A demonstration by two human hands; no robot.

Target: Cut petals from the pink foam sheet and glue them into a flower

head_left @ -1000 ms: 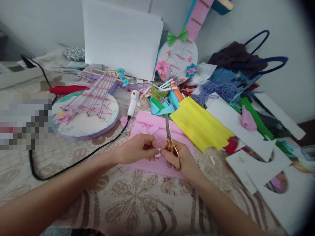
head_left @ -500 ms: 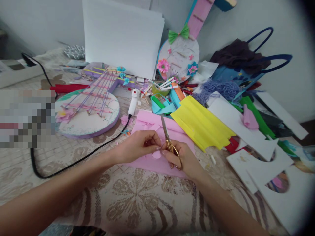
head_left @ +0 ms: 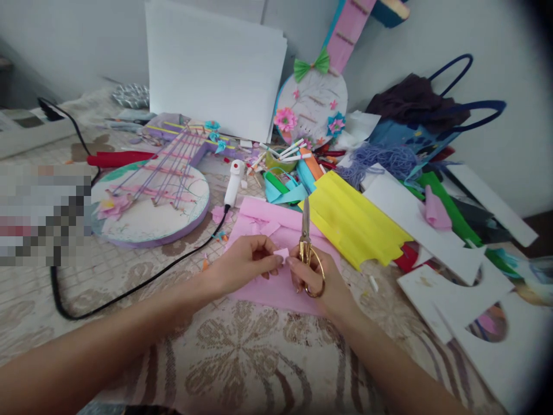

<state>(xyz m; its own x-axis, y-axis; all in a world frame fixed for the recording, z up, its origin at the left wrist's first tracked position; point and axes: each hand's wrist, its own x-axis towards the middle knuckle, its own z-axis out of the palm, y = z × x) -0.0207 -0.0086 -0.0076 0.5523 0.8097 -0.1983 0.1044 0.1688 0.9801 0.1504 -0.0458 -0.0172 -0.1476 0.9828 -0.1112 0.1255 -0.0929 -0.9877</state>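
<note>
A small folded piece of pink crepe paper (head_left: pixel 282 253) is pinched in the fingertips of my left hand (head_left: pixel 247 262). My right hand (head_left: pixel 327 278) has gold-handled scissors (head_left: pixel 306 227) hooked on its fingers, blades together and pointing away from me. The thumb and index finger of that hand also meet the paper piece's right side. Beneath both hands lies a larger sheet of pink crepe paper (head_left: pixel 254 293), rolled at its far edge, with a loose strip on it.
Left of the hands rests a decorated cardboard instrument (head_left: pixel 173 222) with strings. A white glue gun (head_left: pixel 234 183) trails a black cord. Yellow crepe paper (head_left: pixel 354 219) and white cut board (head_left: pixel 458 294) lie to the right. A second decorated instrument (head_left: pixel 317 95) leans on the wall.
The scissors have swung from tilting left to nearly upright. My hands have shifted slightly, and the small pink piece now shows above the fingertips instead of hanging below them.
</note>
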